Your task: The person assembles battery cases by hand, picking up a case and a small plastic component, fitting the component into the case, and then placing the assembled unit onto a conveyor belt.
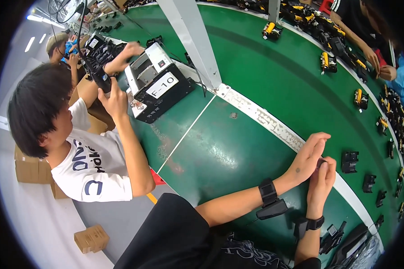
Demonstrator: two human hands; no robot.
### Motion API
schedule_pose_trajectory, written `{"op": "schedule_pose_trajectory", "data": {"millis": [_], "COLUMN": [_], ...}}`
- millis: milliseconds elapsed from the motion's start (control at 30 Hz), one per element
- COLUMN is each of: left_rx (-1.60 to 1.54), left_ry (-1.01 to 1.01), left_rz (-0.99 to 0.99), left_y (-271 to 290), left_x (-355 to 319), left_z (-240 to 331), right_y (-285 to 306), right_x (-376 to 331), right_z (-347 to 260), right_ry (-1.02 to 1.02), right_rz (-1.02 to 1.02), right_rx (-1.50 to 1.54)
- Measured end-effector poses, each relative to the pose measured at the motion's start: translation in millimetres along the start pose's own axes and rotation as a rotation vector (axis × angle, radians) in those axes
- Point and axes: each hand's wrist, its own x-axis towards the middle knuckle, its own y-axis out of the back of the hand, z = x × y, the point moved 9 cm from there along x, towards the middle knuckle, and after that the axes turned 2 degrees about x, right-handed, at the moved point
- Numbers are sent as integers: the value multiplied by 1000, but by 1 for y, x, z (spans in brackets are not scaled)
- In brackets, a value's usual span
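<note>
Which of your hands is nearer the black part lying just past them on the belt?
The right hand, marginally. It sits just short of the black part, its fingertips pointing that way. The left hand lies alongside, pressed against the right, slightly farther left of the part.

I see through one head-worn fisheye view, looking steeply down onto the green conveyor table (238,148) from close above. The table's edges bow toward the rim, and my forearms enter from below it.
</note>
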Motion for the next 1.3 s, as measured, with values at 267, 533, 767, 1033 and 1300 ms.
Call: {"op": "schedule_pose_trajectory", "data": {"millis": [267,533,767,1033,1300], "left_rx": [-200,-150,-94,-66,6], "left_ry": [152,173,154,239,157], "left_rz": [-228,-188,-240,-192,-123], "left_y": [-19,-7,-14,-17,-14], "left_x": [-6,-3,-1,-8,-6], "left_z": [-21,-17,-20,-32,-28], "right_y": [6,-7,-5,4,7], "right_x": [2,-1,-2,4,5], "right_z": [1,-4,3,6,10], "right_ry": [54,68,-53,2,-1], "right_rz": [13,-21,-86,-37,-49], "right_rx": [-97,-296,-319,-277,-309]}}
